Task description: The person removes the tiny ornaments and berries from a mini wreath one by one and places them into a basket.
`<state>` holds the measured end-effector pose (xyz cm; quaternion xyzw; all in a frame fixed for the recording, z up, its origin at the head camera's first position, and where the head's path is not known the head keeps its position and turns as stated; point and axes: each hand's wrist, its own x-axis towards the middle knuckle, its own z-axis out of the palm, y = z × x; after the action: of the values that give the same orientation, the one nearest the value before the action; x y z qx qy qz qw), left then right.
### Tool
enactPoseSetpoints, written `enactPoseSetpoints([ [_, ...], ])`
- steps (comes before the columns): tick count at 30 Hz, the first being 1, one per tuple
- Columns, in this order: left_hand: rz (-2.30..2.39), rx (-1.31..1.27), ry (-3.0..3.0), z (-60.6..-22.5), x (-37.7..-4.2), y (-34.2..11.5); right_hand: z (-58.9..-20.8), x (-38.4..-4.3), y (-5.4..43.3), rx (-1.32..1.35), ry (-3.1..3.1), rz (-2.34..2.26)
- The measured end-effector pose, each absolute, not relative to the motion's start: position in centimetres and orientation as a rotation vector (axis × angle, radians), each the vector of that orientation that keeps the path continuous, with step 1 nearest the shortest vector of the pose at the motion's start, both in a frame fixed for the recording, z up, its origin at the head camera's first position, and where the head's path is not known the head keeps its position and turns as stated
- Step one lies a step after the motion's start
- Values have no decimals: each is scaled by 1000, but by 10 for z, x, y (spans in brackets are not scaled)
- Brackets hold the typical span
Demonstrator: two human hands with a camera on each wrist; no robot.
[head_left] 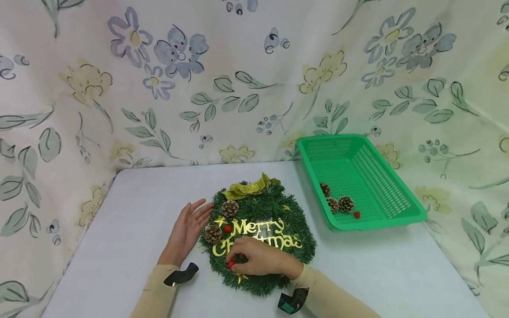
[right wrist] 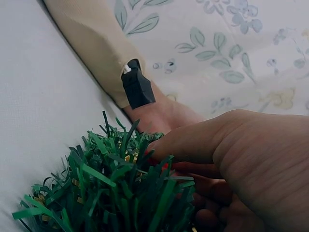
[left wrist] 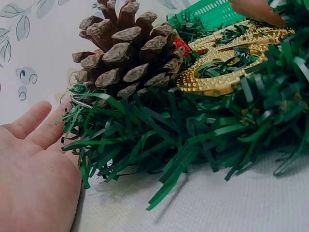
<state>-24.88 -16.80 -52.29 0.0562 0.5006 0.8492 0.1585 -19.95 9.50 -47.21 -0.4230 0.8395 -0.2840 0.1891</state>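
Note:
A green tinsel wreath [head_left: 294, 221] lies on the table, with gold "Merry Christmas" lettering [head_left: 258, 227] across it. My right hand [head_left: 260, 258] reaches over the lower left of the wreath and pinches a small red ball [head_left: 231, 264] between thumb and fingers. In the right wrist view, tinsel [right wrist: 111, 183] hides most of that ball. Palm up and fingers extended, my left hand [head_left: 190, 227] is at the wreath's left edge. Beside it are two pinecones, an upper one [head_left: 229, 207] and a lower one [head_left: 213, 234], plus another red ball [head_left: 227, 229].
A green plastic basket [head_left: 377, 224] stands at the right, holding several pinecones [head_left: 346, 204] and a red piece [head_left: 357, 215]. A gold bow [head_left: 248, 189] tops the wreath, and gold stars [head_left: 286, 207] dot it. Floral cloth [head_left: 238, 88] hangs behind the white table [head_left: 159, 190].

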Motion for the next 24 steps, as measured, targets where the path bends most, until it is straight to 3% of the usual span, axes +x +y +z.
enactPoseSetpoints([
  [24,2405,180,1443,-524,-247,-168,-474,-199,97,-1177,2318,-844],
])
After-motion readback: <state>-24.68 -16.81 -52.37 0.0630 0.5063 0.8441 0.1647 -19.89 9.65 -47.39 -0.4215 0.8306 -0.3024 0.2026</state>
